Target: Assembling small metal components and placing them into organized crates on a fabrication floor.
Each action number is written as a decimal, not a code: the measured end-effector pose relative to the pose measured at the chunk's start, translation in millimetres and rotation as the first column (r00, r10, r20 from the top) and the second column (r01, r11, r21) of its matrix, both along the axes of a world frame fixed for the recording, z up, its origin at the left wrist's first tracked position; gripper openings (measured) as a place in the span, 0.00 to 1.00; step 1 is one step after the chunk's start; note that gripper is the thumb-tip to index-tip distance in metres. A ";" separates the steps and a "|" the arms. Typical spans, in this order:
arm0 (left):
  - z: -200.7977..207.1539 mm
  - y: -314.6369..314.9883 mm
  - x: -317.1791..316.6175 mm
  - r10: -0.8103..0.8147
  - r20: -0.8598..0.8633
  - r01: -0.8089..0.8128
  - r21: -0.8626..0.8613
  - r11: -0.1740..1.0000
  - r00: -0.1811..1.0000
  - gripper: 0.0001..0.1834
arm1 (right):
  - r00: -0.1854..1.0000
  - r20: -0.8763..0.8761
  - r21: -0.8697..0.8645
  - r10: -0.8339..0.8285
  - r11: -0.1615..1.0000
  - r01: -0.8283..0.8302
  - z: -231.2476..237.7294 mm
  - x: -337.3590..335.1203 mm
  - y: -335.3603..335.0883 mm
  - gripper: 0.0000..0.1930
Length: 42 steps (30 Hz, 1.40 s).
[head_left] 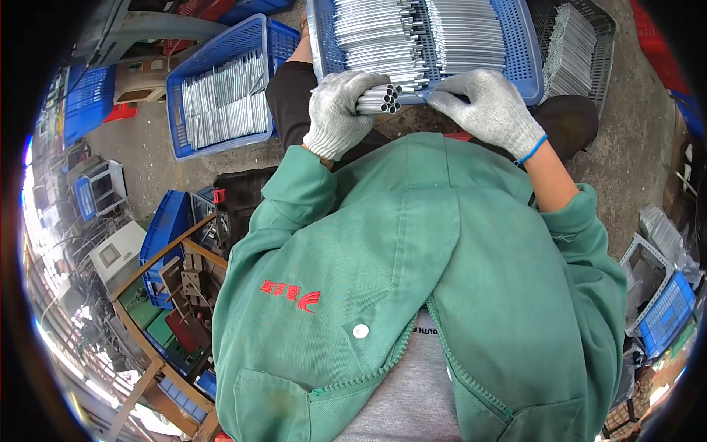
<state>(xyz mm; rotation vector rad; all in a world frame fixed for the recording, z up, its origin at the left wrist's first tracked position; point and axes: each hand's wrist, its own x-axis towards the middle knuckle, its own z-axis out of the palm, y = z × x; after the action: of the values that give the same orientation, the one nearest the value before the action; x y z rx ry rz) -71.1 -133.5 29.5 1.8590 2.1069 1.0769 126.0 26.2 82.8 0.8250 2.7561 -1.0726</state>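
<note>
My left hand (340, 110), in a whitish-grey knit glove, is closed round a bundle of several metal tubes (381, 100). Their hollow ends point to the right. Just in front of me stands a blue plastic crate (527, 44), filled with two stacks of similar silvery tubes (465, 35). By the crate's near edge is my right hand (486, 107), gloved alike, with a blue band at the cuff. Its thumb and fingers are bent and stand apart, and I see nothing held in them.
On the left, another blue crate (177, 132) holds more metal tubes. A dark grey crate (605, 44) with tubes stands to the right of the middle one. Lower left are a wooden frame (140, 346) and machine parts. A white perforated frame (632, 254) lies at the right.
</note>
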 end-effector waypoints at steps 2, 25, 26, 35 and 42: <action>-2.8 1.4 -1.6 0.028 0.006 -0.028 -0.015 0.999 1.000 0.19 | 0.992 -0.091 -0.029 -0.083 0.996 0.080 -6.8 0.0 0.1 0.16; -72.8 44.5 -29.8 0.090 -0.175 -0.168 -0.513 0.842 0.981 0.17 | 0.978 0.025 0.063 -0.206 0.977 0.204 -43.2 12.5 0.9 0.18; -65.1 41.4 -28.7 0.114 -0.106 -0.152 -0.497 0.855 0.988 0.18 | 0.980 0.010 0.072 -0.200 0.977 0.199 -42.3 11.5 0.0 0.17; -33.5 10.1 -23.1 0.107 0.255 0.009 -0.415 0.910 0.961 0.19 | 0.981 -0.086 0.104 -0.176 0.977 0.185 -14.8 7.4 -7.9 0.14; -17.2 0.4 -18.5 0.015 0.230 0.027 -0.175 0.984 0.973 0.14 | 0.976 -0.191 0.208 -0.101 0.968 0.141 -4.4 10.6 -11.8 0.13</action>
<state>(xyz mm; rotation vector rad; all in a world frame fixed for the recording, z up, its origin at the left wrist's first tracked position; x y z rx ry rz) -89.7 -133.1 12.2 1.5763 1.9915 1.0121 136.6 14.5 78.4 0.9807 3.0548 -0.9104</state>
